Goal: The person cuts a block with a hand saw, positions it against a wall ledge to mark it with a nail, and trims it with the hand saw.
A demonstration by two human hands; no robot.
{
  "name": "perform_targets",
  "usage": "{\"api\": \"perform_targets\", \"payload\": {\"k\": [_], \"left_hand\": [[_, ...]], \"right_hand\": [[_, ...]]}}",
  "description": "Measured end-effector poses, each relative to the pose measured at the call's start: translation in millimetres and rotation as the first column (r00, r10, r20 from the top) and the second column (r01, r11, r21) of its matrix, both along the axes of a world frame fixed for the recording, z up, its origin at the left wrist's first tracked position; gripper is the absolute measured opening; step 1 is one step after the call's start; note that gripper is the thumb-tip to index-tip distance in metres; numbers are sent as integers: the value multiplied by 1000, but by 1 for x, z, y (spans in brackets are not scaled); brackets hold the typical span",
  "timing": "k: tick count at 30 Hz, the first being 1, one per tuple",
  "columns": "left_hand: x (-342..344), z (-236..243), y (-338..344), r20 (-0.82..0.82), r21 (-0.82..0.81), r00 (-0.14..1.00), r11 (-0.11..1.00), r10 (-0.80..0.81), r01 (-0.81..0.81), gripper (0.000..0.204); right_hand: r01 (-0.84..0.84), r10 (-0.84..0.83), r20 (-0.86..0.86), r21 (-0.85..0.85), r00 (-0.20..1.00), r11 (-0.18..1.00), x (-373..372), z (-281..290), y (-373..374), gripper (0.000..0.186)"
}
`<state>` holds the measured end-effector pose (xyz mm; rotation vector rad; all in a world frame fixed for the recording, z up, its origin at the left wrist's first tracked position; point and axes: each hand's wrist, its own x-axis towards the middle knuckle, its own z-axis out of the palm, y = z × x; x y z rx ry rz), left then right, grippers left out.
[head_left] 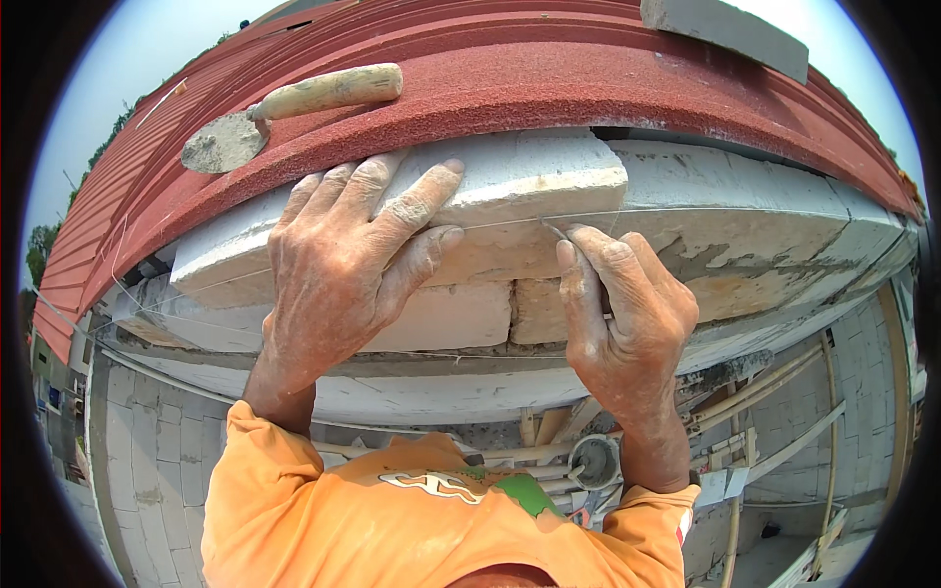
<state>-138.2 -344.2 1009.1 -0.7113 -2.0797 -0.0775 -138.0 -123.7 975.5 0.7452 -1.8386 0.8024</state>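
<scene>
Head view: the left hand (348, 260) lies flat on a white block (510, 186) at the top of the wall, fingers spread and pressing on its upper face and front edge. The block sits near the centre, just below the red roof (549, 88), which runs from 9 o'clock to 2 o'clock. The right hand (627, 314), at 4 o'clock from the block, has the fingers pressed together and pinches something thin and dark. I cannot tell what it is; it looks like a nail or pin. A thin string (510, 223) runs across the face of the block and reaches these fingertips.

A trowel (284, 113) rests on the roof at 11 o'clock, blade down the slope and touching nothing else. A grey slab (725, 27) lies on the roof at 1 o'clock.

The risks, in my judgement: the block shows a gap beside it at its right end and may not be bedded, so a strong push of the left hand can shift it or tip it outward, and the ground is far below. The string can slip from the pinch if it is pulled tight. The trowel can slide down the slope if the roof is shaken.
</scene>
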Motion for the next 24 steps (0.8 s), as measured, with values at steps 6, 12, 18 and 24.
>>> {"api": "perform_targets", "payload": {"k": [6,12,18,24], "left_hand": [[-3,-3,-4,-45,-12,999,1000,-2,1,44],[-2,-2,1,19,3,1000,1000,-1,1,44],[-2,-1,0,-13,3,1000,1000,-3,3,44],[-2,-2,-1,-31,4,1000,1000,-3,3,43]], "right_hand": [[10,-10,17,0,1000,1000,0,0,0,19],[3,-3,-4,-21,1000,1000,-1,-4,3,20],[-26,26,30,-15,999,1000,0,-4,1,20],[-54,55,33,-13,998,998,-2,-3,0,15]]}}
